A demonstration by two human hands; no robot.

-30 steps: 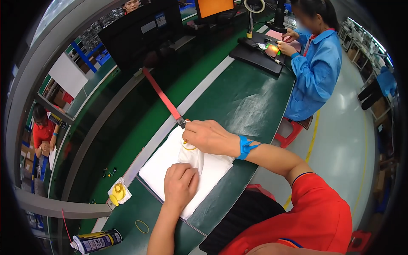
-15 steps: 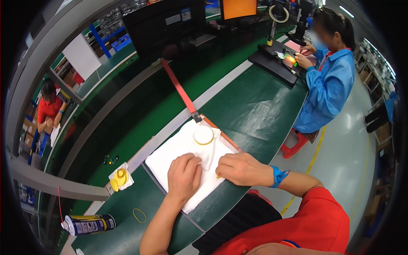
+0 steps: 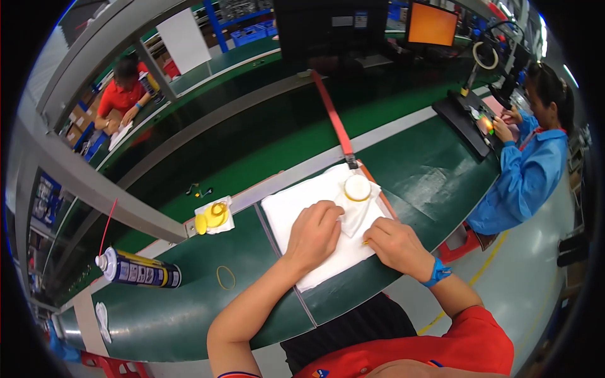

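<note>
A white cloth (image 3: 283,217) lies spread on the green bench. On it stands a round white-topped piece (image 3: 357,187) with a yellow band round its edge, and a loose fold of thin white cloth (image 3: 355,217) trails from it toward me. My left hand (image 3: 315,233) is closed, its fingertips pinching the left side of this fold. My right hand (image 3: 398,247) rests low at the cloth's right side, fingers pinched together, with a small yellow bit (image 3: 365,242) showing at the fingertips. Its exact kind is hidden. A blue wrist strap (image 3: 438,272) circles my right wrist.
Yellow round pieces (image 3: 214,215) lie on a white pad at left. Closer to me are a thin yellow rubber band (image 3: 225,278) and a spray can (image 3: 140,269) with a red straw. A red strap (image 3: 332,116) crosses the bench's far side. A co-worker in blue (image 3: 535,170) sits at right.
My view has swung left, so the bench and hands appear farther right. Both hands keep nearly the same grip and place on the cloth.
</note>
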